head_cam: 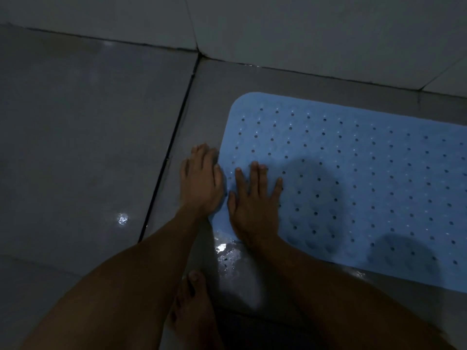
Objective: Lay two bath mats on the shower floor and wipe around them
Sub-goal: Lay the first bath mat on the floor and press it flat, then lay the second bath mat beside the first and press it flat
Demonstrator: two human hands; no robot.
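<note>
A light blue rubber bath mat [353,173] with rows of small holes lies flat on the grey tiled shower floor [75,147], running off the right edge of the view. My left hand [201,180] lies flat with straight fingers on the mat's left edge, partly on the tile. My right hand [255,198] presses palm-down on the mat's near left corner, fingers spread. Only one mat is in view.
The tiled wall [303,29] meets the floor just beyond the mat. A dark grout line [171,152] runs along the floor left of my hands. Wet patches [225,251] shine on the tile by the mat's near edge. My bare foot [192,306] stands below my hands.
</note>
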